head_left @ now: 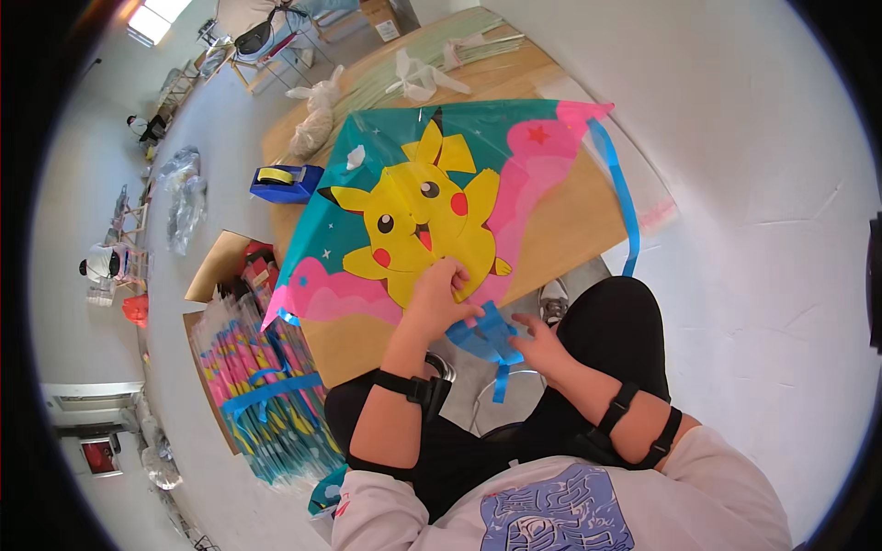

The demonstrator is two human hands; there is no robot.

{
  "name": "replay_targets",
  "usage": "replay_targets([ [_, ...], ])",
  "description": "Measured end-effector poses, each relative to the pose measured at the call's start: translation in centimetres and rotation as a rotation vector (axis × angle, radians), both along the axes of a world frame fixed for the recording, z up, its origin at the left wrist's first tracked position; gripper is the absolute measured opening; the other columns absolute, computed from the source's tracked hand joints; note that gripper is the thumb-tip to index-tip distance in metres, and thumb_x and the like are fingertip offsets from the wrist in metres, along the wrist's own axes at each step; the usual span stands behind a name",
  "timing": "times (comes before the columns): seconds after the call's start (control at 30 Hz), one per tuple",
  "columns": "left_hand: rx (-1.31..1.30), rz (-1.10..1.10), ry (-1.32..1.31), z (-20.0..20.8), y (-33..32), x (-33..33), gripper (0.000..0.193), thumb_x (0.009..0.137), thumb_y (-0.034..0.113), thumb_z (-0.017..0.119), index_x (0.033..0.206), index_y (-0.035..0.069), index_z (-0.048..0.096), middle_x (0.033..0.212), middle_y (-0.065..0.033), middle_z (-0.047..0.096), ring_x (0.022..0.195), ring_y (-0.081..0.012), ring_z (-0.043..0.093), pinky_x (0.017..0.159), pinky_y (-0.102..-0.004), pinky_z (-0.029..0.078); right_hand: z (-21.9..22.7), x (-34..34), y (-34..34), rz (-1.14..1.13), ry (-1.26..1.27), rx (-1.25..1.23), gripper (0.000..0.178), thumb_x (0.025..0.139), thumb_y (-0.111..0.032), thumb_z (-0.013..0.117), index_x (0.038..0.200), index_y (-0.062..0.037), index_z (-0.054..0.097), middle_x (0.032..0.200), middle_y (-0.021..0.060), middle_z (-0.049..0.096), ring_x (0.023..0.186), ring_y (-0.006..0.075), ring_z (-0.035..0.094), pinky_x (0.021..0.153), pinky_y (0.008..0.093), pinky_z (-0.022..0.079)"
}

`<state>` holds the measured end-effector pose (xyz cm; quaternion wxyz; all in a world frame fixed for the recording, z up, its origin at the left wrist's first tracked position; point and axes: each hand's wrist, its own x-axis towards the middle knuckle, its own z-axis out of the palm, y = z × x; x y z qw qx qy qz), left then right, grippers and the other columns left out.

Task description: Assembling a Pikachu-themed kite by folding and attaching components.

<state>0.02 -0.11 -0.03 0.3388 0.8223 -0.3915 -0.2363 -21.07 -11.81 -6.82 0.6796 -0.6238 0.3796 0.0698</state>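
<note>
A triangular kite (pixel 514 156) in teal and pink, printed with a yellow cartoon figure, lies across the table. My left hand (pixel 439 296) is closed at the kite's lower middle edge, its fingers curled over the yellow print. Bunched loops of blue ribbon (pixel 491 332) hang just below that edge, between my two hands. My right hand (pixel 540 347) is beside the ribbon, thumb and forefinger apart, the fingertips close to the blue loops. From the kite's right tip a blue streamer (pixel 625 197) hangs down past the table edge.
The wooden table (pixel 570 234) carries a blue tape dispenser (pixel 286 184), a knotted plastic bag (pixel 317 115) and bundled thin rods (pixel 496 46). Left of my legs, a cardboard box (pixel 211 367) holds many packed kites (pixel 276 395). A white wall (pixel 763 230) stands on the right.
</note>
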Motion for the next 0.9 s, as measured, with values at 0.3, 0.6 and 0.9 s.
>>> replay_targets([
  [0.3, -0.052, 0.077, 0.06, -1.9, -0.1, 0.3, 0.044, 0.07, 0.013, 0.098, 0.094, 0.004, 0.062, 0.081, -0.0018, 0.058, 0.074, -0.0151, 0.055, 0.067, -0.0306, 0.05, 0.2, 0.3, 0.1, -0.103, -0.028, 0.102, 0.055, 0.094, -0.016, 0.067, 0.146, 0.0005, 0.056, 0.138, 0.0234, 0.064, 0.128, 0.0306, 0.063, 0.104, 0.0388, 0.051],
  [0.6, -0.267, 0.16, 0.286, -2.4, 0.7, 0.8, 0.032, 0.081, 0.014, 0.091, 0.093, 0.004, 0.064, 0.086, -0.0056, 0.062, 0.078, -0.0167, 0.061, 0.068, -0.0311, 0.051, -1.2, 0.6, 0.1, -0.118, -0.075, 0.134, 0.053, 0.097, -0.014, 0.065, 0.145, 0.0036, 0.053, 0.141, 0.0212, 0.062, 0.133, 0.0307, 0.06, 0.11, 0.0401, 0.047],
  [0.9, 0.132, 0.54, -0.178, 0.2, 0.4, 1.1, 0.038, 0.097, 0.042, 0.075, 0.102, 0.005, 0.067, 0.093, -0.0165, 0.074, 0.084, -0.031, 0.073, 0.073, -0.044, 0.057, -2.3, 0.6, 0.3, -0.104, -0.133, 0.212, 0.044, 0.098, -0.011, 0.065, 0.139, 0.0036, 0.055, 0.134, 0.0173, 0.065, 0.127, 0.026, 0.061, 0.109, 0.0373, 0.047],
])
